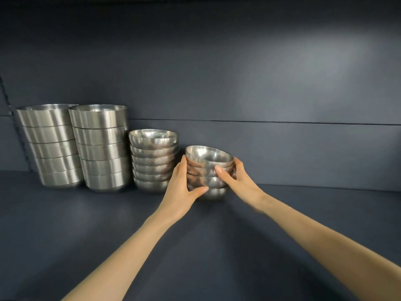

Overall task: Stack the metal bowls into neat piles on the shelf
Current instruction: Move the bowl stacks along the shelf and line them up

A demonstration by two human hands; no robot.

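A: Bowls first, head view, the only view we have. We count four piles on the dark shelf [65,213]. Far left, a tall pile [51,146] of five straight-sided bowls, brushed steel, walls flaring slightly upward. Just beside it, a second tall pile [102,148], also five, same tapered shape; the two appear to touch near the rims.

B: Agreed. Third pile?

A: A round-bowl pile [154,161], six that we can count, possibly seven; the lowest rims blur together. These are hemispherical, polished, with warm reflections on the curved walls. It sits close against the second tall pile.

B: And the one we are handling?

A: A short pile [208,170] of four round bowls, same polished curved type. The top bowl sits tilted, rim lower on the right. The pile rests on the shelf, just right of the round-bowl pile, not touching it as far as we can tell.

B: Hands?

A: Our left hand [182,187] is wrapped on the pile's left flank, thumb across the lowest bowl's front, fingers behind. Our right hand [236,179] grips the right flank, thumb pressed on the front of the second bowl, fingers curled round the back. Both clamp the short pile between them. Forearms bare.

B: Surroundings?

A: Matte blue-grey back panel [260,83] with one horizontal seam; soft glare upper right.
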